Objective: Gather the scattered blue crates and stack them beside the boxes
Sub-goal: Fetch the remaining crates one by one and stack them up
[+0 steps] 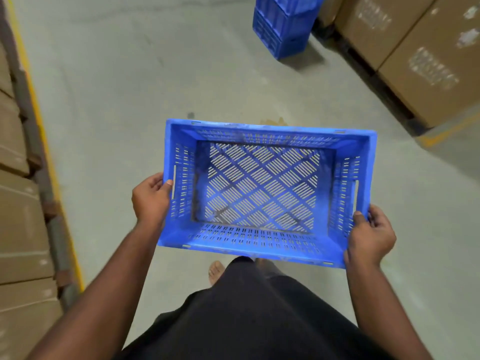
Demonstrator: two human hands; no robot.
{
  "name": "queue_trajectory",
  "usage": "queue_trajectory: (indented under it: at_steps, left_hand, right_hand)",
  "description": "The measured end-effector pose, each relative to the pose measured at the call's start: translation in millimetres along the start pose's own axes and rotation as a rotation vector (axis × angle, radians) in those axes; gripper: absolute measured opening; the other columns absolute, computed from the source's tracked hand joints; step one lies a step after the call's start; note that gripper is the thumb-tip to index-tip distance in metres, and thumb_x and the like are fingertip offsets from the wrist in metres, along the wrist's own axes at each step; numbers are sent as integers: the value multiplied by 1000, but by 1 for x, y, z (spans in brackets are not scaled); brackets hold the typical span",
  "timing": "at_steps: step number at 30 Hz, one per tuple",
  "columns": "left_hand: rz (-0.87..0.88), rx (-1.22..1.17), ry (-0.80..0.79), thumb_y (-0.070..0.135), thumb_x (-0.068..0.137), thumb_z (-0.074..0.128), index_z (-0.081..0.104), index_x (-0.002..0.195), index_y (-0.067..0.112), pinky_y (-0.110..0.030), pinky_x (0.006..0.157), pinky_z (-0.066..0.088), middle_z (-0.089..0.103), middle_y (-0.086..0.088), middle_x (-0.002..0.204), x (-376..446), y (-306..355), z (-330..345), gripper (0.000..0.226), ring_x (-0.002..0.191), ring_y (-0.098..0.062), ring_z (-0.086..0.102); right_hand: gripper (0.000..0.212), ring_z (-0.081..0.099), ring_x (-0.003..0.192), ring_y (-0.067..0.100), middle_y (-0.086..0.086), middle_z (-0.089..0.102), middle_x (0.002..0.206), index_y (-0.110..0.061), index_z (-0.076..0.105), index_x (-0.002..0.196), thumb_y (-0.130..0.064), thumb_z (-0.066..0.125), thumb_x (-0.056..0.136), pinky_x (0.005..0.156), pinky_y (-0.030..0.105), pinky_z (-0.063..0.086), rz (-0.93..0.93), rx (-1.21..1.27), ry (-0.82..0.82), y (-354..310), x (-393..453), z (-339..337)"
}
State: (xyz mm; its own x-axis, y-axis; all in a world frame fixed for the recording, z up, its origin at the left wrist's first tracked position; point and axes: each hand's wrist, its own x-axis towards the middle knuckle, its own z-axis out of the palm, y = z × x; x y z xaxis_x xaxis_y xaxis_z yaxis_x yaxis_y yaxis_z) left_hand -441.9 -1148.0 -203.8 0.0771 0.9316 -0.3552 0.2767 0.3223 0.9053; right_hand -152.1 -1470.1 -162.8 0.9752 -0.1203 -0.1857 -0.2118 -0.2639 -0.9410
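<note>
With our left hand [151,197] and right hand [370,236] curled round the end rims of the empty blue crate [262,188], carried mid-aisle, we risk misaligning it on the far-right crate stack [281,24] beside the boxes [415,48], toppling it

One carried blue crate [262,193], one stack of blue crates [283,24], two hands: left [152,198], right [370,236].

Empty slotted blue crate [262,190] carried upright, crate stack [283,24] beside cardboard boxes [415,53]
</note>
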Motion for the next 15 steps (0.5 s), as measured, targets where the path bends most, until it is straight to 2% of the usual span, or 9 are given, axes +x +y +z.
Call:
queue_trajectory:
  at_steps: [3,6,9,11,13,15]
  left_hand:
    - [-7,-20,43,15,87,71,72,116,11,-46,95,57,77,-3,105,53,14,-19,29,99,-21,74]
    - [-13,-43,73,12,88,70,72,114,12,-49,94,58,77,-4,104,113,28,-29,25,99,-24,74]
    - [-11,-48,101,9,90,68,72,111,13,-51,93,58,77,-7,103,179,47,-32,22,99,-27,74]
    - [-18,-49,122,8,90,68,72,111,13,-51,94,57,77,-8,103,227,61,-28,22,99,-28,74]
    - [-29,-42,148,8,90,68,71,114,10,-50,95,57,76,-9,104,275,79,-24,24,100,-27,74]
    - [-40,-35,178,9,89,69,71,114,9,-50,95,57,77,-8,104,320,100,-20,26,99,-27,74]
  right_hand:
    - [33,62,68,-13,-1,71,99,-10,70,119,0,66,88,80,17,54,-11,2,-36,-13,-3,69]
    - [37,64,77,-8,4,72,108,-5,69,125,-2,67,88,87,23,54,-13,11,-77,-24,3,141]
    - [40,65,83,-8,4,70,114,-4,65,130,-3,68,90,87,15,52,-9,8,-121,-31,13,219]
    - [40,65,85,-4,5,70,114,-3,65,131,-2,68,91,90,18,53,-7,21,-133,-40,22,275]
    - [38,65,79,-7,5,71,110,-4,67,128,-2,68,90,89,23,55,-9,22,-165,-54,35,332]
    - [35,62,69,-14,4,70,105,-4,68,125,-1,67,90,80,15,54,-15,1,-189,-73,49,388]
